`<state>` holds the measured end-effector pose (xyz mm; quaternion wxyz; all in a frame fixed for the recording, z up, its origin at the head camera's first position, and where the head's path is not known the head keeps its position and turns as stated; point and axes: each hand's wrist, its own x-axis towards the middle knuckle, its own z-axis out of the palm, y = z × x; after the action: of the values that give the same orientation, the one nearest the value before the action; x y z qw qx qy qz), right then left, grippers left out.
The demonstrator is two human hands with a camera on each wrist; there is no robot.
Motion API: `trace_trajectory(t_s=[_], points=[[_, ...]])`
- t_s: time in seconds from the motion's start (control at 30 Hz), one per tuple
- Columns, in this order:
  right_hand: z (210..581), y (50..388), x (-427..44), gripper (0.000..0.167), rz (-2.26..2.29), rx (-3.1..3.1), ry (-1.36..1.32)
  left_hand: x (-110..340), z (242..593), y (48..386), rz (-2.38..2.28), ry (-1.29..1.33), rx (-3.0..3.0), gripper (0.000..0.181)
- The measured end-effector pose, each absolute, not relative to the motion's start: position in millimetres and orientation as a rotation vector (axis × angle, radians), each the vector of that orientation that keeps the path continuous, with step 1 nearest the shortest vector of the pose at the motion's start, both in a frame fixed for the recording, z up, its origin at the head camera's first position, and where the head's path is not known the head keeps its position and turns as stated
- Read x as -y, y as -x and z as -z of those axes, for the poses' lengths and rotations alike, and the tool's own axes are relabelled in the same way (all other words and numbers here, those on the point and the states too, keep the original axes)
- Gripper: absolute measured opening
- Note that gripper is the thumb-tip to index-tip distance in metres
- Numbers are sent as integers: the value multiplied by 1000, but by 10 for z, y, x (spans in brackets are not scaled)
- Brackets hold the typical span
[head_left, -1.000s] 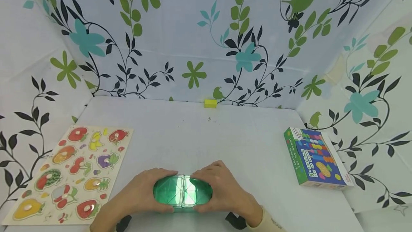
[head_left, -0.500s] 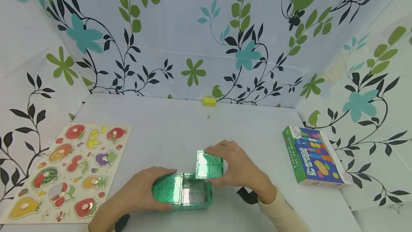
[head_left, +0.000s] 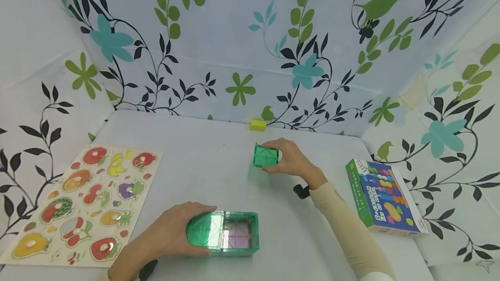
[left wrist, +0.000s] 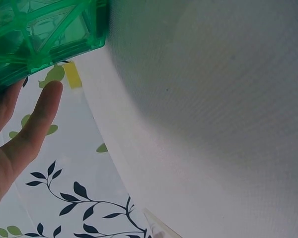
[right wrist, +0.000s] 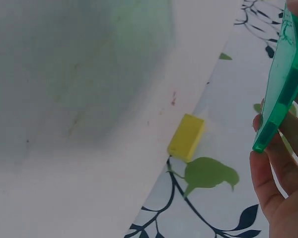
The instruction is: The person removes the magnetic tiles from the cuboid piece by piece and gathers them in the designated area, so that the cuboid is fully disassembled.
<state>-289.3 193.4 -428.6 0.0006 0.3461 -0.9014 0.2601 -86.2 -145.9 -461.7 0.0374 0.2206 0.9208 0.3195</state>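
My left hand (head_left: 175,229) grips the left end of a green translucent box made of magnetic tiles (head_left: 238,253), low in the head view. A square tile covers the box's left half. The right half stands uncovered, and a pinkish square shows at its bottom. My right hand (head_left: 289,157) pinches a green square magnetic tile (head_left: 266,157) by its right side, beyond the box and apart from it. The right wrist view shows that tile (right wrist: 280,84) nearly edge-on, with fingers along it. In the left wrist view, the box's wall (left wrist: 54,34) fills the upper left corner.
A fruit puzzle board (head_left: 134,174) lies at the left of the white table. On the right sits a blue and green game box (head_left: 386,196). One small yellow block (head_left: 258,125) rests at the table's back edge, before a leaf-patterned cloth (head_left: 203,34).
My right hand has lifted the green square tile off the box's right half and carried it up and away toward the table's back. The left hand keeps its grip on the box.
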Motion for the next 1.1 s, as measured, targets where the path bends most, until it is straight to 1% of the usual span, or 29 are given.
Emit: trace_trajectory(t_s=[0.23,0.57,0.77,1.1], points=[[4434,3258,-1976,66,-778,3024,-923,1403,4623,904,-990,-681,-2808,83],[4627,3643,-1818,63,-708,3167,-879,1433,4579,889,-982,-676,-2790,83],[4713,3745,-1704,61,-652,3232,-867,1453,4568,861,-973,-695,-2806,81],[4799,3798,-1650,58,-419,3225,-976,1447,4578,864,-962,-730,-2818,80]])
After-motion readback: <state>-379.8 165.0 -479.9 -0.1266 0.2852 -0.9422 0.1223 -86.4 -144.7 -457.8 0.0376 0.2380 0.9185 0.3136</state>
